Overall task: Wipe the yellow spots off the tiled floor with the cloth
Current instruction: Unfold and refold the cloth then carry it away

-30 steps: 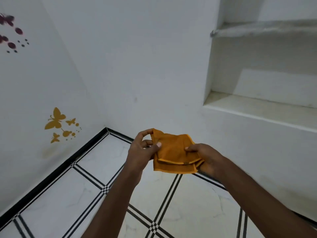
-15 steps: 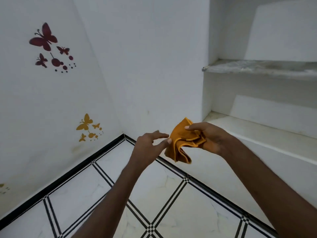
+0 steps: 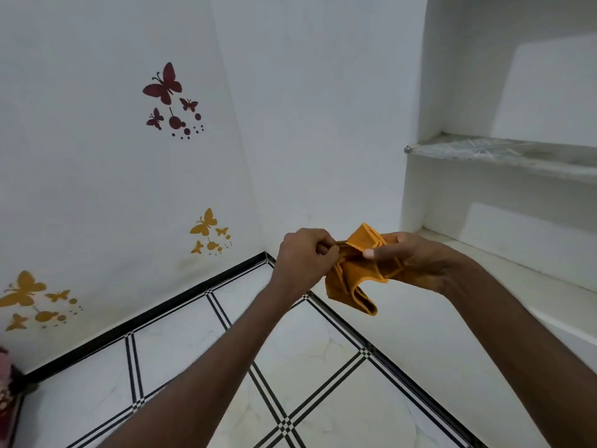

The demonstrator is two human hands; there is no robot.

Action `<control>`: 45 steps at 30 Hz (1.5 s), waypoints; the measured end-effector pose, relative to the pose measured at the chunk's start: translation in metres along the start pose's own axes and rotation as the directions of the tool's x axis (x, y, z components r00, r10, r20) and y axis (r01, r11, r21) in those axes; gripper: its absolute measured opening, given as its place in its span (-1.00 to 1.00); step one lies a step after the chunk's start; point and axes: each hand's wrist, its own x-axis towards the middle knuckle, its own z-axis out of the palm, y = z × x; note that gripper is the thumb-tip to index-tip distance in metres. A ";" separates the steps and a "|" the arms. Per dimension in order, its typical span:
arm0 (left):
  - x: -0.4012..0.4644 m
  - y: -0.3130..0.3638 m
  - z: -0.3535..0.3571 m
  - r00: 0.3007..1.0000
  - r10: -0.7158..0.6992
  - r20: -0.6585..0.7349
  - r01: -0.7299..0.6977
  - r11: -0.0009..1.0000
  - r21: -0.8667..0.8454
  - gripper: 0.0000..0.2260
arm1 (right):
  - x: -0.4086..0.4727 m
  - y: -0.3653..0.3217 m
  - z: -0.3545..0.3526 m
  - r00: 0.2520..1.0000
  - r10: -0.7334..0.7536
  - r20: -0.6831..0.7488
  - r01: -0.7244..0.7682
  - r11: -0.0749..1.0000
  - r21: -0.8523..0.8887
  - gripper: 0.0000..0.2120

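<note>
**Orange cloth bunched in both hands, above the floor**

Orange cloth (image 3: pixel 357 273), folded and crumpled, held up in the air over the corner of the tiled floor (image 3: pixel 181 354), clear of the tiles. One stitched corner poking up by the right thumb, a folded flap hanging down below the hands. Left hand (image 3: pixel 303 260) closed in a tight pinch grip on the cloth's left edge, fingers curled in. Right hand (image 3: pixel 416 263) under and around the cloth's right side, thumb pressed across the top, fingers wrapped beneath. Both forearms bare, reaching in from the bottom edge.

White tiles below, crossed by paired black lines with small checkered squares at the crossings; black skirting along the wall foot. No yellow spots to be made out on the visible tiles. Maroon butterfly decals (image 3: pixel 166 98) high on the left wall, yellow butterfly decals (image 3: pixel 208 232) lower down. Recessed white shelves (image 3: pixel 504 156) to the right.
</note>
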 end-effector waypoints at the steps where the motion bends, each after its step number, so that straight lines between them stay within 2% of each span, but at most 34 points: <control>1: 0.002 0.002 -0.007 0.997 -0.076 0.013 0.077 0.990 -0.117 -0.89 | 0.000 0.001 -0.001 1.000 -0.011 -0.022 0.011 0.999 -0.033 -0.78; 3: 0.007 0.002 -0.025 0.979 -0.203 0.008 0.196 0.932 -0.306 -0.84 | -0.001 -0.001 0.000 0.996 -0.044 -0.073 0.037 0.994 -0.104 -0.72; 6: 0.016 -0.015 -0.053 0.919 -0.394 -0.016 0.345 0.823 -0.451 -0.79 | -0.001 -0.011 0.000 0.978 -0.130 -0.163 0.084 0.962 -0.259 -0.80; 8: 0.016 -0.033 -0.064 0.871 -0.487 0.063 0.457 0.756 -0.468 -0.83 | 0.001 -0.021 0.004 0.961 -0.201 -0.191 0.117 0.918 -0.379 -0.85; 10: 0.013 -0.050 -0.069 0.844 -0.524 0.115 0.521 0.750 -0.406 -0.89 | 0.003 -0.034 0.012 0.952 -0.269 -0.149 0.173 0.869 -0.463 -0.80; 12: 0.010 -0.059 -0.074 0.875 -0.474 0.095 0.480 0.827 -0.293 -0.65 | 0.006 -0.049 0.025 0.944 -0.321 -0.078 0.234 0.816 -0.529 -0.78; 14: 0.013 -0.050 -0.081 0.956 -0.273 0.103 0.290 0.929 -0.229 -0.44 | 0.012 -0.066 0.039 0.942 -0.337 0.003 0.271 0.754 -0.598 -0.79; 15: 0.015 -0.042 -0.085 0.974 -0.147 0.171 0.184 0.955 -0.231 -0.41 | 0.015 -0.075 0.047 0.942 -0.332 0.050 0.287 0.720 -0.632 -0.77; 16: 0.018 -0.033 -0.088 0.963 -0.040 0.266 0.108 0.962 -0.249 -0.43 | 0.018 -0.083 0.054 0.943 -0.317 0.100 0.301 0.688 -0.660 -0.74; 18: 0.020 -0.017 -0.093 0.910 0.090 0.406 0.038 0.954 -0.298 -0.56 | 0.022 -0.100 0.062 0.941 -0.283 0.186 0.329 0.635 -0.699 -0.73; 19: 0.021 -0.012 -0.095 0.898 0.123 0.423 0.026 0.944 -0.329 -0.66 | 0.022 -0.108 0.064 0.939 -0.273 0.209 0.337 0.614 -0.714 -0.74; 21: 0.020 -0.007 -0.099 0.907 0.130 0.401 0.060 0.901 -0.429 -0.79 | 0.020 -0.118 0.059 0.936 -0.281 0.211 0.342 0.591 -0.731 -0.75; 24: 0.020 0.000 -0.100 0.924 0.154 0.351 0.053 0.856 -0.514 -0.82 | 0.017 -0.124 0.049 0.922 -0.324 0.215 0.377 0.609 -0.698 -0.78; 26: 0.023 0.005 -0.098 0.931 0.157 0.330 0.041 0.852 -0.521 -0.78 | 0.014 -0.124 0.051 0.916 -0.309 0.254 0.399 0.649 -0.647 -0.77; 29: 0.029 0.012 -0.095 0.892 0.084 0.445 0.217 0.783 -0.583 -0.62 | 0.009 -0.125 0.058 0.910 -0.301 0.284 0.414 0.683 -0.602 -0.75; 30: 0.030 0.013 -0.096 0.858 0.072 0.509 0.267 0.783 -0.562 -0.57 | 0.006 -0.127 0.059 0.911 -0.307 0.275 0.412 0.679 -0.607 -0.75; 32: 0.031 0.017 -0.096 0.821 0.043 0.569 0.274 0.845 -0.459 -0.62 | 0.004 -0.130 0.057 0.919 -0.331 0.213 0.384 0.635 -0.670 -0.74; 34: 0.031 0.023 -0.095 0.856 -0.019 0.516 0.255 0.885 -0.390 -0.68 | 0.009 -0.130 0.051 0.916 -0.395 0.075 0.308 0.567 -0.764 -0.77; 35: 0.032 0.025 -0.093 0.888 -0.068 0.454 0.264 0.884 -0.385 -0.68 | 0.014 -0.125 0.049 0.888 -0.458 -0.027 0.246 0.525 -0.815 -0.79; 36: 0.033 0.025 -0.090 0.917 -0.109 0.384 0.269 0.879 -0.393 -0.70 | 0.019 -0.116 0.047 0.820 -0.553 -0.145 0.167 0.474 -0.865 -0.76; 38: 0.034 0.024 -0.083 0.952 -0.156 0.262 0.254 0.881 -0.400 -0.73 | 0.023 -0.092 0.047 0.579 -0.746 -0.329 0.009 0.410 -0.912 -0.68; 39: 0.034 0.022 -0.079 0.959 -0.171 0.226 0.252 0.880 -0.402 -0.74 | 0.022 -0.079 0.050 0.516 -0.766 -0.383 -0.027 0.432 -0.901 -0.66; 40: 0.034 0.021 -0.076 0.960 -0.187 0.209 0.259 0.877 -0.406 -0.74 | 0.021 -0.069 0.053 0.566 -0.708 -0.422 -0.012 0.505 -0.863 -0.63; 42: 0.031 0.021 -0.069 0.955 -0.219 0.202 0.284 0.876 -0.391 -0.72 | 0.019 -0.051 0.060 0.799 -0.450 -0.399 0.100 0.753 -0.650 -0.56; 43: 0.032 0.021 -0.067 0.949 -0.236 0.208 0.301 0.873 -0.384 -0.71 | 0.019 -0.045 0.064 0.855 -0.369 -0.365 0.131 0.834 -0.536 -0.54; 45: 0.032 0.022 -0.066 0.933 -0.267 0.243 0.347 0.850 -0.397 -0.75 | 0.022 -0.039 0.065 0.868 -0.358 -0.344 0.181 0.874 -0.452 -0.57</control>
